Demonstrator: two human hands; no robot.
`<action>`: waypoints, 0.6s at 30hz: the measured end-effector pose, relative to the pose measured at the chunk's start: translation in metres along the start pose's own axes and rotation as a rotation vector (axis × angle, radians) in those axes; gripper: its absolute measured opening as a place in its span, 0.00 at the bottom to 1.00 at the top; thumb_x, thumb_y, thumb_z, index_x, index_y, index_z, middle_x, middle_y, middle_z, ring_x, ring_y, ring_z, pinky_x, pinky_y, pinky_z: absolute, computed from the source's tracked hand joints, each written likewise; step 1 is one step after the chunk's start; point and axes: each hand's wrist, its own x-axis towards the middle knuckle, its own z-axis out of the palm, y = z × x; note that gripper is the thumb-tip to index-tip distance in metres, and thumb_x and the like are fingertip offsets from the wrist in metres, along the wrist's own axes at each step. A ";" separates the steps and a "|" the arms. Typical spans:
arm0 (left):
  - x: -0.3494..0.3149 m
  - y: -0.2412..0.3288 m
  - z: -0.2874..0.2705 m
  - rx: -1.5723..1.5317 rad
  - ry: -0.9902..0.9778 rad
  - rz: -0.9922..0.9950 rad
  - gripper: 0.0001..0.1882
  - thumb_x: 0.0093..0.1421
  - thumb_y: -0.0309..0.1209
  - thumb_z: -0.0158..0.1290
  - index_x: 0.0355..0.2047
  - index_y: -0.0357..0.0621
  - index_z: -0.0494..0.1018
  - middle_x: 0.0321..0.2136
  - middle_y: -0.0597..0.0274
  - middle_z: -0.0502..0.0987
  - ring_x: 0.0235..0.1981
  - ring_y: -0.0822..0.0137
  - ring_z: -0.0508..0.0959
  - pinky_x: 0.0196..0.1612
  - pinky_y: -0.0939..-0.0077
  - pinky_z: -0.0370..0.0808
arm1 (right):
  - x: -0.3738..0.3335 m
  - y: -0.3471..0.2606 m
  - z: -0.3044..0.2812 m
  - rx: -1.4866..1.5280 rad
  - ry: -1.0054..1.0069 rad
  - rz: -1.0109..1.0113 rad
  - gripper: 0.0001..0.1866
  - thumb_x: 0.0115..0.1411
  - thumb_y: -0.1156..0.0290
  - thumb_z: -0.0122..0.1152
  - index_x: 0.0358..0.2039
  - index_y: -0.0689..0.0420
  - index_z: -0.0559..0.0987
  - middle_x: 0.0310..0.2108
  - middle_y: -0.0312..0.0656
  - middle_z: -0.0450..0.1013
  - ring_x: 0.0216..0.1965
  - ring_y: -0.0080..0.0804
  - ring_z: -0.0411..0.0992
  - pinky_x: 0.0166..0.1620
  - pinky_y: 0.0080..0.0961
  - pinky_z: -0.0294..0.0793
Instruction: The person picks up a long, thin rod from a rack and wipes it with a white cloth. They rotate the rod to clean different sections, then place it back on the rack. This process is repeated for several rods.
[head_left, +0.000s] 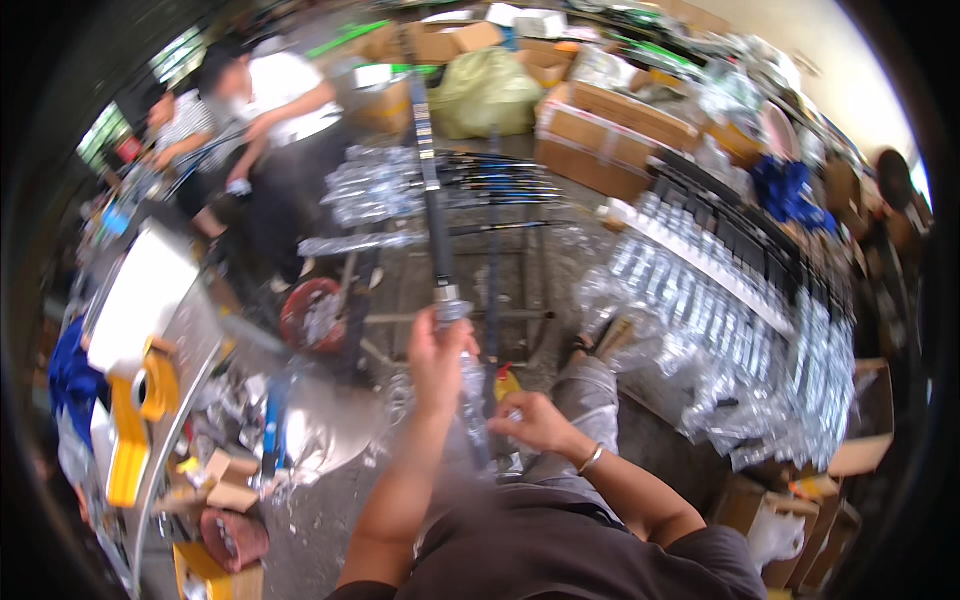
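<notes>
A long black fishing rod (437, 220) with pale and blue bands stands out ahead of me, its lower end in my left hand (437, 360). The fingers of that hand are wrapped round it. Clear plastic wrapping (474, 400) hangs below and beside the grip, blurred by motion. My right hand (540, 423), with a bracelet at the wrist, is lower and to the right. Its fingers are curled together close to the wrapping; what they pinch is hidden.
Banded rods (500, 180) in plastic lie across a metal rack (530, 316) ahead. More wrapped rods (690, 280) lie at right, near a cardboard box (600, 140). A red basket (312, 312) and a yellow tape dispenser (127, 440) are at left. Two people sit back left.
</notes>
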 end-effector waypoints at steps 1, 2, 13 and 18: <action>0.002 -0.003 0.004 -0.010 0.011 0.015 0.13 0.61 0.27 0.54 0.44 0.38 0.66 0.28 0.63 0.73 0.21 0.75 0.73 0.23 0.81 0.70 | -0.006 -0.004 0.000 -0.128 0.007 0.060 0.17 0.53 0.60 0.69 0.33 0.60 0.75 0.31 0.44 0.74 0.36 0.35 0.72 0.40 0.32 0.70; 0.003 -0.007 0.008 -0.041 -0.001 0.039 0.12 0.62 0.26 0.53 0.44 0.39 0.66 0.28 0.63 0.73 0.21 0.75 0.73 0.23 0.81 0.70 | -0.012 -0.001 0.004 -0.071 0.098 -0.049 0.19 0.53 0.59 0.68 0.36 0.59 0.74 0.30 0.46 0.73 0.35 0.39 0.73 0.40 0.34 0.70; 0.005 -0.022 0.064 0.142 -0.405 0.242 0.28 0.61 0.36 0.54 0.58 0.42 0.58 0.50 0.53 0.68 0.45 0.65 0.71 0.46 0.71 0.69 | -0.052 0.016 -0.026 -0.097 0.161 -0.133 0.21 0.57 0.58 0.62 0.42 0.63 0.73 0.36 0.49 0.73 0.38 0.41 0.74 0.41 0.35 0.71; 0.007 -0.036 0.038 0.442 -0.453 0.155 0.43 0.56 0.33 0.58 0.66 0.44 0.47 0.61 0.48 0.59 0.56 0.57 0.66 0.56 0.63 0.64 | -0.097 0.001 -0.091 0.234 0.436 0.262 0.18 0.58 0.63 0.62 0.45 0.61 0.76 0.34 0.41 0.77 0.33 0.25 0.75 0.38 0.25 0.76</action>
